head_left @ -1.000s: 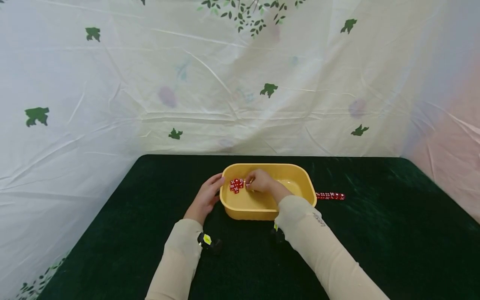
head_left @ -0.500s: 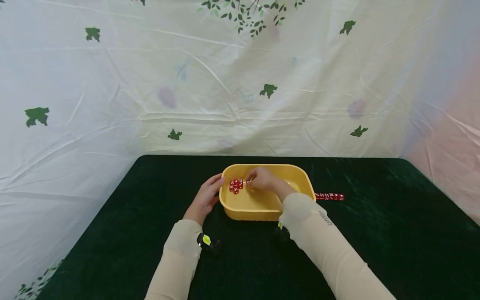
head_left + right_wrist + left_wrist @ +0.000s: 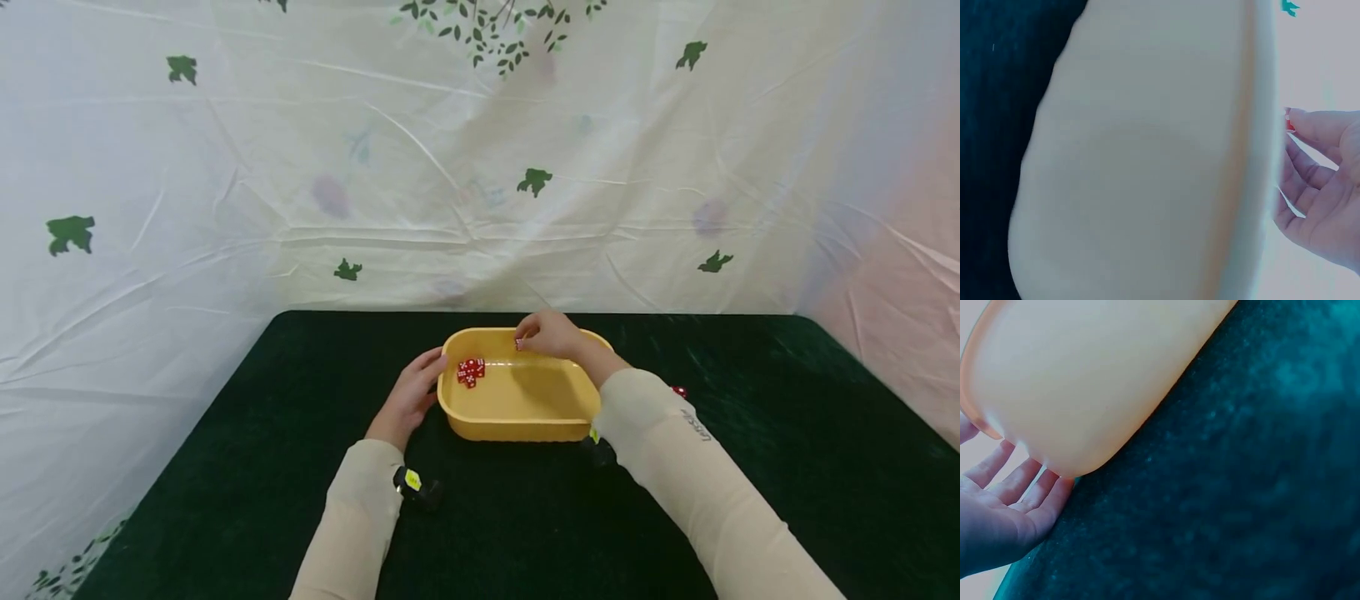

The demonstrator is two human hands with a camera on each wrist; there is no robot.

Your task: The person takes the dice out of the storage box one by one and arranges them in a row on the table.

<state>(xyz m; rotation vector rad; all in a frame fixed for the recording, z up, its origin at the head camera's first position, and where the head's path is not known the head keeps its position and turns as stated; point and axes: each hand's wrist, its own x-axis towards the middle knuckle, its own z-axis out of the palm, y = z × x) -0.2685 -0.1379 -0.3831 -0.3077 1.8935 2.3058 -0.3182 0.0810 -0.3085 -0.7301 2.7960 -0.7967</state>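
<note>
In the head view a yellow tub (image 3: pixel 517 429) stands on the dark cloth. My left hand (image 3: pixel 408 400) grips its left end, thumb at the rim and the other fingers along the outer wall (image 3: pixel 1054 394). Between thumb and fingertips my right hand (image 3: pixel 555 336) pinches a red die (image 3: pixel 519 343), held above the tub near its back rim. In the right wrist view a bit of this red die (image 3: pixel 1290 124) shows at the fingertips, beyond the tub's wall (image 3: pixel 1135 156). Several red dice (image 3: pixel 471 372) lie bunched inside the tub at the left.
Right of the tub, the end of a row of red dice (image 3: pixel 679 392) shows past my right sleeve (image 3: pixel 660 425), which covers the rest. The dark green cloth (image 3: pixel 495 533) covers the table, and a pale patterned sheet (image 3: pixel 420 167) hangs behind it.
My right hand has risen from beside the bunched dice and moved right and back, carrying one die. The sleeve now hides most of the outside row. My left hand has stayed in place.
</note>
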